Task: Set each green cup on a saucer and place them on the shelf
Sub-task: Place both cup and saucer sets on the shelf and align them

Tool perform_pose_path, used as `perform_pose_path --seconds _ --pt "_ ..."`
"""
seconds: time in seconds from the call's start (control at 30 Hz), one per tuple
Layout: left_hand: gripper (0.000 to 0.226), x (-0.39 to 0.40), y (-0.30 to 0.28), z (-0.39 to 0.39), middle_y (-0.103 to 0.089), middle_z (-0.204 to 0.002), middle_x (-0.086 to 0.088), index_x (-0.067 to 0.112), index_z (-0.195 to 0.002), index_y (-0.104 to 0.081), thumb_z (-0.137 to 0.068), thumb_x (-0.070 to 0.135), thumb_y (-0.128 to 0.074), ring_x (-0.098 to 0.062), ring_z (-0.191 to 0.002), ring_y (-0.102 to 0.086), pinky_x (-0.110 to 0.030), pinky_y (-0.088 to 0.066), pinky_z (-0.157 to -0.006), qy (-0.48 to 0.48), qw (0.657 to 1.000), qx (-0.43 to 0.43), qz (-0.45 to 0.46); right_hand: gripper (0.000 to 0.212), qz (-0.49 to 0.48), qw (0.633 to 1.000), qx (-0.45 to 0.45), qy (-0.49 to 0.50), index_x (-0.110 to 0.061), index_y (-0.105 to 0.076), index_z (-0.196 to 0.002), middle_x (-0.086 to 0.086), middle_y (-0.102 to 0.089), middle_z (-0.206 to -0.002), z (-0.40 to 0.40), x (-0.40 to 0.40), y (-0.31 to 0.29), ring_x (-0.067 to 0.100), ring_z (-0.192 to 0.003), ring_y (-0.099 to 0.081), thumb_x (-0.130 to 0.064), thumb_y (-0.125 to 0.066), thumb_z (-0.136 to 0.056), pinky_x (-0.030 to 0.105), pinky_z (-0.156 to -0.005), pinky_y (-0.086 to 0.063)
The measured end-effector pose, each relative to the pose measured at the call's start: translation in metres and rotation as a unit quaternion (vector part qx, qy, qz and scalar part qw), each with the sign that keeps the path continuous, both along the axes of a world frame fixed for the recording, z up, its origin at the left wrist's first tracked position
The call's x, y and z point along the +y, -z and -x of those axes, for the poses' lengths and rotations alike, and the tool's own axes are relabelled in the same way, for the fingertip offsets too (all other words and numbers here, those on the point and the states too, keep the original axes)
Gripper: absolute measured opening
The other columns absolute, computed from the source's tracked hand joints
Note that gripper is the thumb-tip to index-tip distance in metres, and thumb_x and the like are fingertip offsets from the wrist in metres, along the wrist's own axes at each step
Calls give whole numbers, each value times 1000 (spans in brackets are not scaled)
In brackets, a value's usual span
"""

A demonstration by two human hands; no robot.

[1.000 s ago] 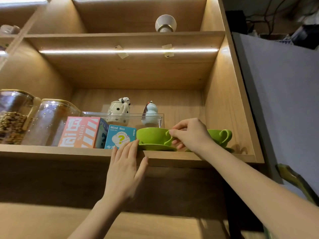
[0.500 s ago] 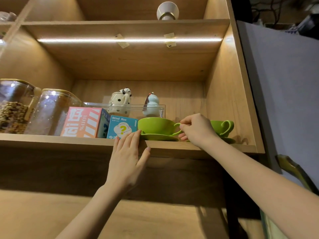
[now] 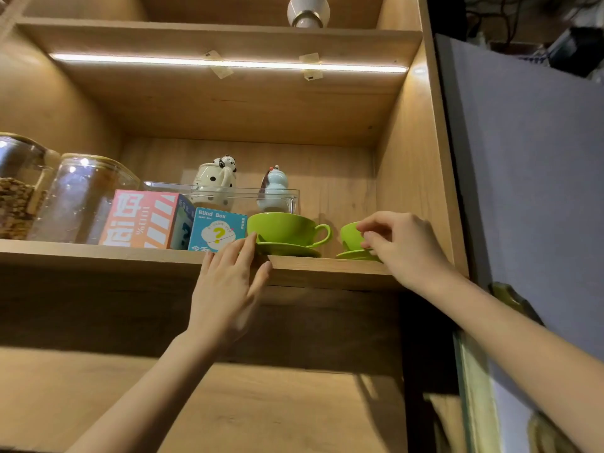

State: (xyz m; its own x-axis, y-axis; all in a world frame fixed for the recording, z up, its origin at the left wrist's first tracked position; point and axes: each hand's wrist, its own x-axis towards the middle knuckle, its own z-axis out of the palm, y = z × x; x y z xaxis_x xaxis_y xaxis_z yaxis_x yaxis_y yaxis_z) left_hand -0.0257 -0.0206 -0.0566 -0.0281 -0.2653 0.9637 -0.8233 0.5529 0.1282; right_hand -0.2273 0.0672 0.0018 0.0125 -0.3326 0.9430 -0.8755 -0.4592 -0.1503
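Note:
Two green cups stand on green saucers at the front of the wooden shelf point(image 3: 327, 268). The left green cup point(image 3: 284, 228) sits on its saucer point(image 3: 289, 250) with its handle pointing right, free of both hands. My left hand point(image 3: 228, 282) lies flat against the shelf's front edge, fingertips touching that saucer's left rim. The right green cup point(image 3: 349, 237) on its saucer point(image 3: 354, 255) is largely hidden behind my right hand point(image 3: 398, 243), whose curled fingers rest on the cup and saucer rim.
Left of the cups stand a blue "Blind Box" carton point(image 3: 217, 228), a pink box point(image 3: 143, 219) and two glass jars point(image 3: 81, 197). A clear tray point(image 3: 294, 197) behind holds two ceramic figures. The cabinet side wall point(image 3: 415, 178) is close on the right.
My right hand let go of the left cup's handle and moved right to the second cup. The left hand stayed on the shelf edge. The camera tilted up slightly.

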Motion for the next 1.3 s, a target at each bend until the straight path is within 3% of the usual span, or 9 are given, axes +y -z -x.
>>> perform_pose_path --seconds 0.13,0.2,0.33,0.43,0.5,0.7,0.97,1.17,1.3 --pt "62 2 -1 0 -32 -151 -6 19 -145 -17 -91 49 -26 -21 -140 -25 -39 -14 -117 -1 1000 -3 -23 17 62 997 -25 31 -8 -68 -99 7 -68 -90 32 17 7 15 -78 -61 -15 -59 -86 15 -62 -49" --pt "63 8 -1 7 -28 -152 -11 16 -144 -18 -92 50 -26 -25 -142 -22 -41 -13 -117 -12 1000 13 -16 15 66 996 -31 49 -8 -70 -96 7 -70 -90 47 20 8 14 -77 -59 -15 -61 -85 10 -60 -43" --pt "61 41 1 49 -49 -139 -12 11 -133 -44 -84 44 -27 -26 -131 -43 -33 -23 -109 44 991 -64 106 23 24 996 27 80 -12 -68 -107 5 -70 -103 58 18 12 11 -86 -58 -17 -59 -86 9 -70 -45" --pt "65 59 -4 84 -44 -143 1 21 -136 -38 -83 51 -19 -12 -132 -37 -19 -21 -107 122 981 -137 61 28 12 993 70 95 -17 -63 -116 3 -69 -111 58 15 19 15 -97 -62 -22 -54 -90 33 -86 -54" --pt "72 55 -12 97 -41 -145 0 18 -137 -36 -80 55 -12 -14 -133 -34 -23 -23 -109 106 983 -148 26 28 7 990 92 110 -20 -62 -117 2 -68 -111 59 14 23 17 -100 -63 -23 -50 -91 37 -87 -54" --pt "68 42 -17 117 -32 -150 -9 10 -141 -24 -89 54 -26 -22 -138 -27 -34 -16 -115 29 989 -141 -37 37 3 977 152 148 -19 -50 -130 2 -59 -126 67 13 33 15 -116 -55 -21 -43 -94 33 -98 -48" --pt "73 51 -11 119 -28 -152 1 24 -144 -20 -79 56 -21 -18 -139 -22 -32 -14 -115 91 989 -113 -12 45 34 978 136 154 -21 -38 -139 -1 -51 -137 71 6 45 13 -127 -43 -23 -41 -94 25 -104 -35" --pt "70 58 -10 133 -25 -152 4 28 -144 -16 -80 53 -26 -20 -140 -17 -48 -11 -116 58 991 -120 -9 55 7 971 167 173 -26 -21 -146 7 -40 -145 68 3 48 22 -133 -37 -18 -38 -94 36 -111 -34" --pt "77 54 -6 131 -24 -153 3 25 -145 -13 -75 55 -23 -18 -140 -15 -40 -10 -117 85 987 -133 15 52 -2 962 183 203 -24 -19 -146 2 -42 -144 71 6 48 17 -134 -35 -22 -33 -96 32 -111 -28"
